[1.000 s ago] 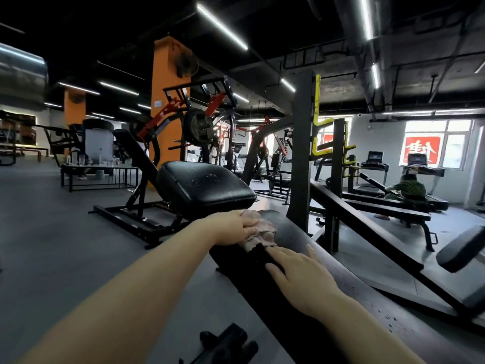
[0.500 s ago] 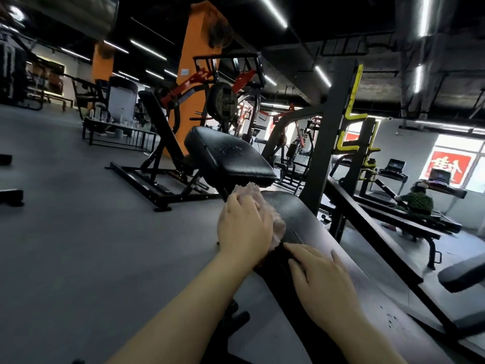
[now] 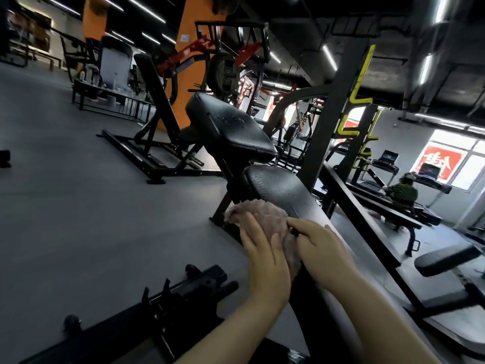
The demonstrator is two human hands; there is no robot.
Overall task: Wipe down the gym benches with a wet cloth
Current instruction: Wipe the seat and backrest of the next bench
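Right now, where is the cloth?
In the head view, low centre: the cloth lies on the bench pad, under the left hand, beside the right hand.

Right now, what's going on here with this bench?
A person is wiping a black gym bench pad with a pinkish cloth. The left hand presses the cloth flat against the pad's left side edge, fingers straight. The right hand rests on the pad right beside the cloth. A second black pad sits just beyond, tilted up.
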